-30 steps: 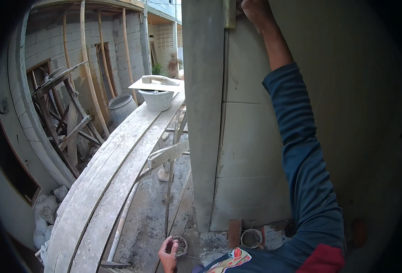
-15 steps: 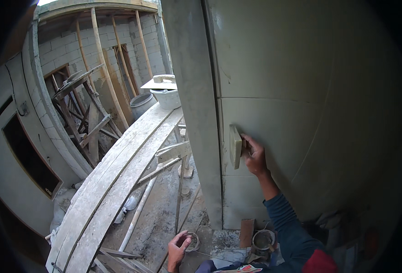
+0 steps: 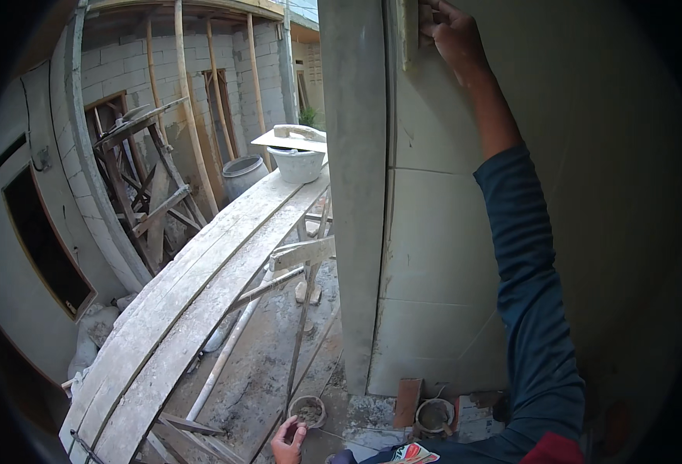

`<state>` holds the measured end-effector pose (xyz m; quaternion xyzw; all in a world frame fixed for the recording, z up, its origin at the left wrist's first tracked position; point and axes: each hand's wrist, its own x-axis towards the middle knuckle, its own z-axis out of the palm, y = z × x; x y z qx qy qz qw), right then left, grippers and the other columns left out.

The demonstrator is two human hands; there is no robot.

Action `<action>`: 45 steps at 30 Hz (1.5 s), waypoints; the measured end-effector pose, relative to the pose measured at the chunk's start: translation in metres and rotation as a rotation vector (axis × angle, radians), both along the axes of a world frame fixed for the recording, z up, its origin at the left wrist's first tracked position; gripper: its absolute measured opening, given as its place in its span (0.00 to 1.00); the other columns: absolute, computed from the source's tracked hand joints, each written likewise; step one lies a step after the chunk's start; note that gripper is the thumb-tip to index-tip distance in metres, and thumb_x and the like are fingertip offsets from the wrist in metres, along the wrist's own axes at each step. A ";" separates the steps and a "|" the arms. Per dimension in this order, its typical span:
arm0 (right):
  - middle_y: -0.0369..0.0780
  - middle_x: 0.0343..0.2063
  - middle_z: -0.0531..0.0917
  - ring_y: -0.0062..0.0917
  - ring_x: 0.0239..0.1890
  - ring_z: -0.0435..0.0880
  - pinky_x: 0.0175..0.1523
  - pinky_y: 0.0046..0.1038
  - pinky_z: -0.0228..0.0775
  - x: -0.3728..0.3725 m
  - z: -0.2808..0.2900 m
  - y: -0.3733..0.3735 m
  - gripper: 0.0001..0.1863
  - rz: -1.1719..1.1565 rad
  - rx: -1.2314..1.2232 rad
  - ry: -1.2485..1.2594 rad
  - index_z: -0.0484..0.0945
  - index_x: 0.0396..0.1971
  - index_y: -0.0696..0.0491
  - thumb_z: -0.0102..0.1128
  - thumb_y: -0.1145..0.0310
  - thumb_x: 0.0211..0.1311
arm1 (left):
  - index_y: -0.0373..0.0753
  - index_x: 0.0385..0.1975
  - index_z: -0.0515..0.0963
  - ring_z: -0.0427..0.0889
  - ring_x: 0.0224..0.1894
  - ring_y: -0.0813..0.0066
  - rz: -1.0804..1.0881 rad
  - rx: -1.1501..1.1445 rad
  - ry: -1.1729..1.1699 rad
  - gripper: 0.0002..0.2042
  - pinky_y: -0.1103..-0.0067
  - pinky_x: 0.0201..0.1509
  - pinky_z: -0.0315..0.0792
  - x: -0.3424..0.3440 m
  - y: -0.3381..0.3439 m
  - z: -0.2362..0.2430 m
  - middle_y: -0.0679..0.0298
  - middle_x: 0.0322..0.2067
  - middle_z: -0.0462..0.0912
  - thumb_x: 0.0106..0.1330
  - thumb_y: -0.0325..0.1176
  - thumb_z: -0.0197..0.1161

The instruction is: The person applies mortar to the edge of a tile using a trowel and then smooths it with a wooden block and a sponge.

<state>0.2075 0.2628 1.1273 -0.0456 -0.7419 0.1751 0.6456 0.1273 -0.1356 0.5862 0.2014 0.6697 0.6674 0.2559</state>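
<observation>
Head view: right hand (image 3: 457, 40) grips pale board (image 3: 407, 37) high at wall (image 3: 432, 232), near pillar (image 3: 356, 193); board now well above its spot half-second ago, so work apparently shifts to upper wall; left hand (image 3: 287, 443) loosely uncurled, nothing seen in it, bowl (image 3: 308, 413) just beyond.

The dusty planks (image 3: 175, 294) before me bear a bucket (image 3: 297, 166) toward the far end and a dark cord (image 3: 84, 447) at the near one. On the grey, stained floor (image 3: 240, 387) sit a bowl (image 3: 320, 421) and, beside a reddish tile (image 3: 407, 402), a second bowl (image 3: 436, 401).
</observation>
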 end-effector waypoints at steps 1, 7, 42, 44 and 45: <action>0.51 0.47 0.81 0.34 0.46 0.82 0.52 0.30 0.76 -0.003 0.018 0.012 0.25 0.007 -0.036 0.009 0.68 0.59 0.67 0.43 0.83 0.58 | 0.36 0.54 0.77 0.79 0.50 0.67 0.022 -0.074 0.007 0.21 0.74 0.55 0.70 0.000 -0.005 -0.004 0.56 0.47 0.82 0.65 0.39 0.64; 0.51 0.49 0.81 0.36 0.49 0.82 0.53 0.33 0.75 -0.015 0.089 -0.027 0.24 -0.610 0.246 -0.153 0.72 0.57 0.61 0.46 0.81 0.58 | 0.35 0.54 0.77 0.77 0.53 0.66 0.052 -0.120 -0.017 0.20 0.73 0.58 0.68 -0.014 -0.021 -0.027 0.56 0.49 0.81 0.66 0.40 0.64; 0.48 0.39 0.81 0.30 0.41 0.81 0.48 0.32 0.78 -0.016 -0.005 0.036 0.24 -0.182 0.061 -0.098 0.68 0.54 0.73 0.55 0.75 0.60 | 0.29 0.54 0.74 0.79 0.43 0.76 -0.016 0.083 -0.147 0.23 0.81 0.50 0.73 -0.066 0.040 -0.047 0.60 0.39 0.82 0.61 0.32 0.68; 0.51 0.41 0.82 0.34 0.42 0.83 0.49 0.33 0.77 -0.016 -0.062 0.069 0.24 -0.057 -0.132 -0.040 0.70 0.54 0.70 0.59 0.72 0.60 | 0.29 0.54 0.73 0.79 0.43 0.76 0.006 0.019 -0.145 0.23 0.81 0.49 0.73 -0.060 0.037 -0.047 0.60 0.39 0.82 0.61 0.32 0.68; 0.47 0.41 0.82 0.29 0.43 0.83 0.51 0.29 0.77 -0.012 -0.096 0.072 0.20 -0.022 -0.114 -0.077 0.73 0.52 0.67 0.55 0.80 0.57 | 0.29 0.54 0.73 0.79 0.43 0.76 0.004 0.000 -0.139 0.23 0.81 0.49 0.73 -0.059 0.037 -0.046 0.60 0.39 0.82 0.61 0.31 0.68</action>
